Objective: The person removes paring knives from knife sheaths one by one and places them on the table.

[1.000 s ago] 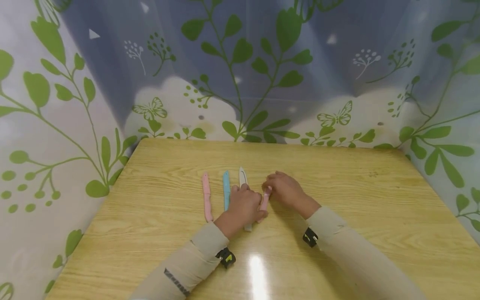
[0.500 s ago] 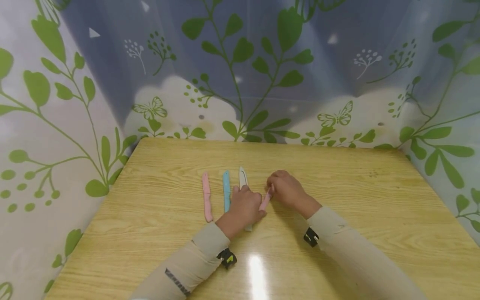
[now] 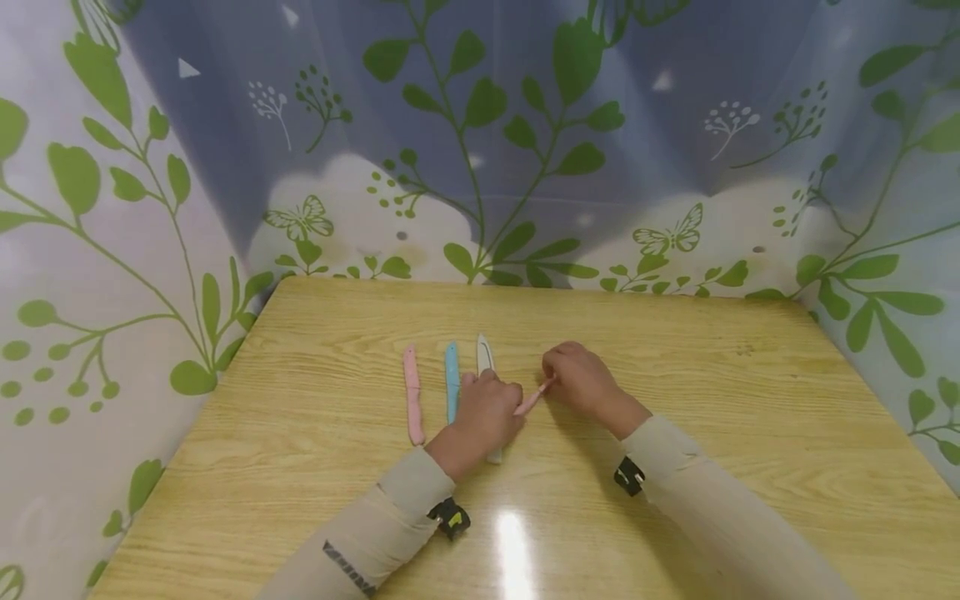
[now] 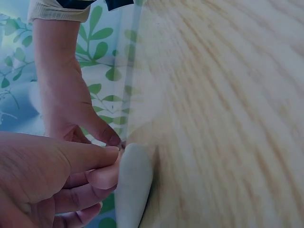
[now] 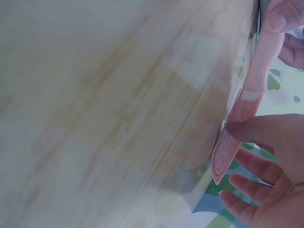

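A pink knife (image 3: 534,398) is between my two hands, lifted at a slant. My left hand (image 3: 486,412) grips its handle (image 5: 266,59), as the right wrist view shows. My right hand (image 3: 585,382) pinches the blade end, which looks like a pink blade cover (image 5: 229,145), between thumb and fingers. A pale band shows where handle and cover meet. Under my left hand lies a white knife (image 3: 485,353), its middle hidden in the head view; its pale handle (image 4: 134,185) shows in the left wrist view.
Left of the white knife lie a blue knife (image 3: 452,371) and another pink knife (image 3: 413,396), roughly parallel. Everything sits on a wood-grain table (image 3: 300,483). A leaf-patterned curtain (image 3: 525,167) stands behind it and at both sides.
My right hand has moved slightly to the right with the blade end. The pink knife has turned from near upright to a rightward slant. My left hand stays nearly in place.
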Tool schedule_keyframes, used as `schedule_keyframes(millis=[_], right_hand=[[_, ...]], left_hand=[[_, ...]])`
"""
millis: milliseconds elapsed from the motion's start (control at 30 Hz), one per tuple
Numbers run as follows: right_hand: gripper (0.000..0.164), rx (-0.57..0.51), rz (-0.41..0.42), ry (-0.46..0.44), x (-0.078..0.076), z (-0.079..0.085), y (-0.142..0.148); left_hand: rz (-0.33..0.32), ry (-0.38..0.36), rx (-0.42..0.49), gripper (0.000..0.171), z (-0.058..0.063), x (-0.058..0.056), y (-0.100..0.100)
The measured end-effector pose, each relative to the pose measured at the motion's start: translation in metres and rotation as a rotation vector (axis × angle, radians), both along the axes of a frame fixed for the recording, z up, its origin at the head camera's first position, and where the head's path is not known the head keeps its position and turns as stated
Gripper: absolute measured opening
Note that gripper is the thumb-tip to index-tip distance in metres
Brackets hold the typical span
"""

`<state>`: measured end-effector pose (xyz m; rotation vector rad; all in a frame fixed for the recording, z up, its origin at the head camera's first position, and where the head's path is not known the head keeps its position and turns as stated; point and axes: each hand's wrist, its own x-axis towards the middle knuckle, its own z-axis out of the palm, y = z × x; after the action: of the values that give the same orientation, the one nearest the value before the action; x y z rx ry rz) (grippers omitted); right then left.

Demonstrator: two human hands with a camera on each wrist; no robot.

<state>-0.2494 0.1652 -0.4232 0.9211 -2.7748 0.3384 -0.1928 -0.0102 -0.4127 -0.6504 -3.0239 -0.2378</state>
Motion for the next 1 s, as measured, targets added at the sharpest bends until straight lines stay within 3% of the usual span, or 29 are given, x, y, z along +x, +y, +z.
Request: schedule_keyframes(millis=[200,400,633,833,1000], right_hand=[[0.019,0.008,-0.025,-0.002,0.002,0.004,0.003],[0.017,-0.010,-0.030,0.014,0.006,0.008,0.005],[0.015,-0.095,0.043,0.147,0.008,0.010,0.008],[0.014,-0.174,0.006,0.159,0.010,0.015,0.009],[0.014,-0.232,0.026,0.195,0.011,0.015,0.011]], left_hand=[[-0.007,-0.003,0.075,0.012,0.001,-0.001,-0.003],[0.008,-0.127,0.263,0.015,0.000,-0.003,-0.012],[0.017,-0.202,0.444,0.018,0.004,-0.002,-0.019],[0.039,-0.280,0.597,0.024,0.006,-0.002,-0.022],[0.047,-0.375,0.747,0.026,0.007,-0.001,-0.024]])
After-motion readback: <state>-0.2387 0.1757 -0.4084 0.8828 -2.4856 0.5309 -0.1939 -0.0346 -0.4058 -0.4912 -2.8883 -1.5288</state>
